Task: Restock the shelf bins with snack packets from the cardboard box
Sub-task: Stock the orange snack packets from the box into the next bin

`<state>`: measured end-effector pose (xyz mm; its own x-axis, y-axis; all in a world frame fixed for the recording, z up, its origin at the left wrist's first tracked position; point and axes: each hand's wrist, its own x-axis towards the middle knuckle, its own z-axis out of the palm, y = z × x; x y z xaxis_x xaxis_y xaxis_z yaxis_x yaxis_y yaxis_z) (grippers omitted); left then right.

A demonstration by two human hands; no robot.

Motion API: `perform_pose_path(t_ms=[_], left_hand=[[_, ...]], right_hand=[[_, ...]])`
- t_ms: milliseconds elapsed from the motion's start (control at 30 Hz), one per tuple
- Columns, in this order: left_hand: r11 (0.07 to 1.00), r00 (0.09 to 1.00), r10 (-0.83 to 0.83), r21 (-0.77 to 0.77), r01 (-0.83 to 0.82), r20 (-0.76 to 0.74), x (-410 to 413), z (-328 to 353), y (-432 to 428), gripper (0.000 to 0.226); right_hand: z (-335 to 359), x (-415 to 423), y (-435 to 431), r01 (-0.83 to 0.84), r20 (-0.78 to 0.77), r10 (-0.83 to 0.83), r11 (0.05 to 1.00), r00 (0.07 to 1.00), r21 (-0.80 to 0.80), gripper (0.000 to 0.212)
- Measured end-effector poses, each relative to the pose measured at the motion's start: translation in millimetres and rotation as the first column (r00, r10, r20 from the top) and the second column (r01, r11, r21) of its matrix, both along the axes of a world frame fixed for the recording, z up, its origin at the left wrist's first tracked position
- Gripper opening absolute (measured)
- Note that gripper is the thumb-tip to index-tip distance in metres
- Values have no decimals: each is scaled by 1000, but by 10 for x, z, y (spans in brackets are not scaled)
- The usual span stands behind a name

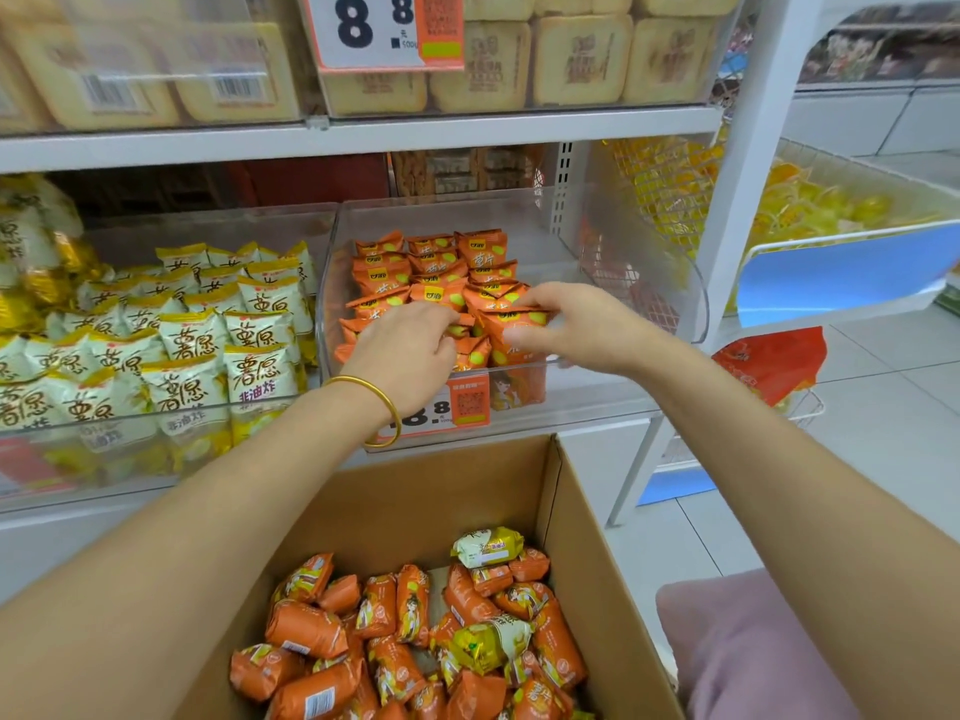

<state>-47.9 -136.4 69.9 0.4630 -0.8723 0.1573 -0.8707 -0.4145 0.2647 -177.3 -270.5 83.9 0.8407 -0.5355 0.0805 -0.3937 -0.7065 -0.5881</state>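
Reaching into the clear bin (623,241) on the white shelf (587,407), both hands work: right hand (576,324) pinches an orange packet (496,324), left hand (410,350) curls among others, grip unclear. Cardboard box (415,511) below holds more; pale floor tiles (883,418) right.

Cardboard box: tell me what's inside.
Mostly orange packets in a loose heap, plus a few yellow packets. The heap covers the box floor and anything beneath.
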Motion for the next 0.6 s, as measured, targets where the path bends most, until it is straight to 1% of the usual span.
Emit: perform_pose_path(t_ms=[33, 100, 167, 233, 300, 433, 533, 600], left_hand=[[1000, 1000, -3, 0, 3, -5, 4, -5, 0, 39], [1000, 1000, -5, 5, 5, -11, 7, -9, 0, 39], [1000, 1000, 2, 5, -2, -20, 10, -7, -5, 40], [1000, 1000, 10, 2, -10, -22, 21, -13, -15, 41], [1000, 1000, 16, -11, -17, -23, 21, -16, -24, 41], [997, 1000, 30, -75, -30, -9, -11, 23, -82, 43], [996, 1000, -6, -91, 3, -24, -21, 43, -162, 47], [998, 999, -32, -51, 31, -19, -20, 36, -209, 51]], right_hand=[[27, -28, -20, -4, -21, 3, 998, 1000, -61, 35], [18, -52, -38, 4, -61, -14, 988, 998, -153, 30], [-22, -44, -4, -30, -120, 8, 983, 993, -182, 25], [-59, -25, 20, -48, -155, 17, 980, 988, -195, 26], [-78, -18, 15, -18, -103, 1, 986, 995, -164, 26], [-138, -2, 10, 101, 92, -92, 989, 992, -105, 16], [-130, -7, -5, 129, 111, -117, 986, 987, -109, 12], [-105, -15, -41, 117, 94, -107, 987, 990, -113, 12]])
